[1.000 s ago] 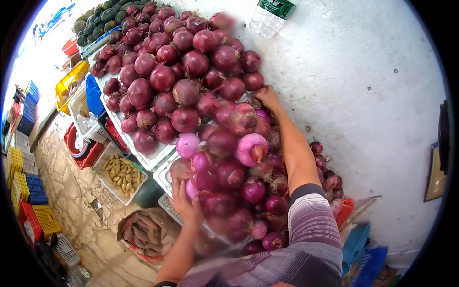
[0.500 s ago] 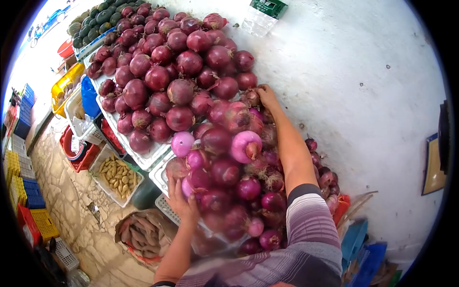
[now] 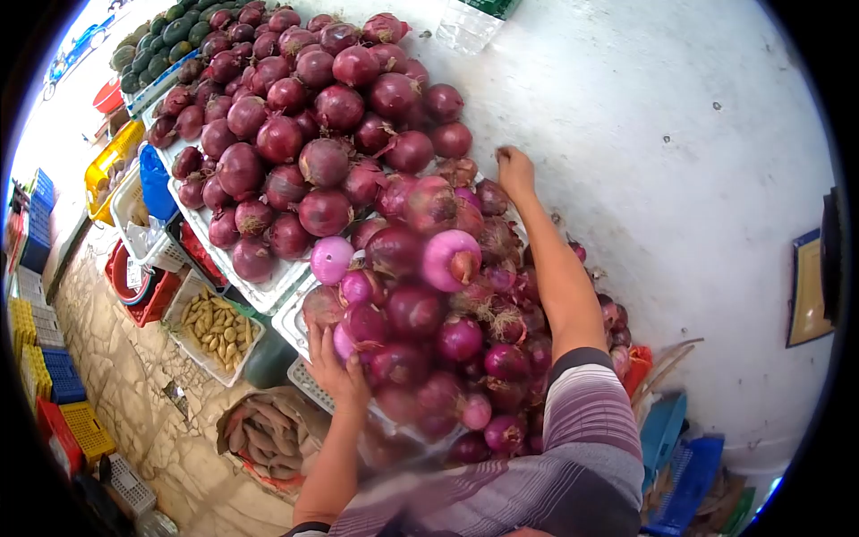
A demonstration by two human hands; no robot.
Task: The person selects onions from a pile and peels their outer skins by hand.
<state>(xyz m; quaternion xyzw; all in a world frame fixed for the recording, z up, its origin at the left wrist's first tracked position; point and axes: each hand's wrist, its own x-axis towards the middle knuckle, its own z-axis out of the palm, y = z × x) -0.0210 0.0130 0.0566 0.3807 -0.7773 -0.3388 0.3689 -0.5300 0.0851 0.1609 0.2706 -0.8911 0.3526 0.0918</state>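
A heap of red onions [image 3: 416,313] lies right in front of me, blurred at the near side. My left hand [image 3: 337,374] rests at its lower left edge, fingers apart, against a pale purple onion [image 3: 344,342]. Over by the white wall, my right hand [image 3: 515,173] is closed with its fingers curled together. Whatever it may pinch is hidden. Just to its left sits a brownish-red onion [image 3: 491,197], and a dry-skinned onion [image 3: 457,170] lies further left. Beyond, larger dark red onions [image 3: 279,139] are piled on a white foam tray [image 3: 279,288].
The white wall [image 3: 626,179] bounds the right side. To the left stand a crate of yellowish tubers [image 3: 215,331], a sack of long brown roots [image 3: 271,437] and a red basket [image 3: 154,300]. Dark green melons [image 3: 161,45] fill the far left corner. Blue plastic pieces [image 3: 689,483] lean at the lower right.
My right hand has come off the dry-skinned onion and moved right, towards the wall, with its fingers closed. My left hand stays at the same onions. The view has shifted slightly.
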